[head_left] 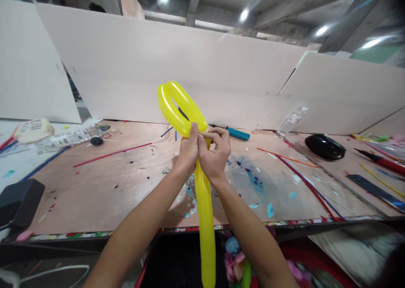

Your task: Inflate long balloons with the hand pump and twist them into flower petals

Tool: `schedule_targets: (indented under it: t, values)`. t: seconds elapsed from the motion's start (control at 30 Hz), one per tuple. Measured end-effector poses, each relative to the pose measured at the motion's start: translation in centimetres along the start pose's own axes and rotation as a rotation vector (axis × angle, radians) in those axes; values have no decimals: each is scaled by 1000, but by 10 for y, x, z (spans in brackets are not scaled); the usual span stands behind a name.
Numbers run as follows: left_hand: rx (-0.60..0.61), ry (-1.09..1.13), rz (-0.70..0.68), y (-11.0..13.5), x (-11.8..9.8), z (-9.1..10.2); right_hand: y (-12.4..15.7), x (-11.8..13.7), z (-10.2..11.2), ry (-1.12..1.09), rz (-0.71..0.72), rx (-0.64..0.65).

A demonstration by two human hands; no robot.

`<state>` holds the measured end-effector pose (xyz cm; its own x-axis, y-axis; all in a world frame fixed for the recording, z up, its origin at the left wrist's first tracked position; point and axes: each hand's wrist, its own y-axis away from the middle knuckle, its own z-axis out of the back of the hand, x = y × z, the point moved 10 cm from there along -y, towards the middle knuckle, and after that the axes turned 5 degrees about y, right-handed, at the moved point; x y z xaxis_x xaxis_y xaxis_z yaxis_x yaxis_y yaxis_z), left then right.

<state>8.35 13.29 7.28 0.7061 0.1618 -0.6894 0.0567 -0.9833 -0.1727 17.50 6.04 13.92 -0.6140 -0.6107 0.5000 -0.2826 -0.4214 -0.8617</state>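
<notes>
A long yellow balloon [204,203] runs from the bottom edge up between my forearms, ending in a folded loop above my fingers. My left hand [187,151] is closed around the balloon at the base of the loop. My right hand [215,153] is closed beside it, its fingers pinching the same twist point. Both hands are held above the wooden table [104,187], touching each other.
Thin uninflated balloons in red [112,154], orange and blue lie across the table. A teal pump [238,133] lies behind my hands, an empty plastic bottle [68,138] at the left, a black object [325,146] at the right. White boards wall the back. Balloon scraps fill a bin below.
</notes>
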Motion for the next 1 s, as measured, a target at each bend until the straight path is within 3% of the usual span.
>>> schedule_targets:
  t: [0.1, 0.23, 0.3, 0.37, 0.53, 0.8, 1.0]
  values:
    - [1, -13, 1, -3, -4, 2, -2, -1, -6, 19, 25, 38]
    - [69, 52, 141, -1, 5, -3, -2, 0, -10, 64, 84, 67]
    - [70, 55, 126, 1, 2, -2, -2, -1, -12, 43, 78, 102]
    - [36, -5, 57, 2, -3, 6, -4, -7, -14, -26, 7, 145]
    - [6, -186, -13, 4, -8, 20, -1, -37, -28, -331, -330, 336]
    - [130, -71, 112, 14, -2, 6, 4, -38, -20, -411, -390, 356]
    - [251, -13, 160, 22, 0, -1, 18, -39, -37, -671, -561, 568]
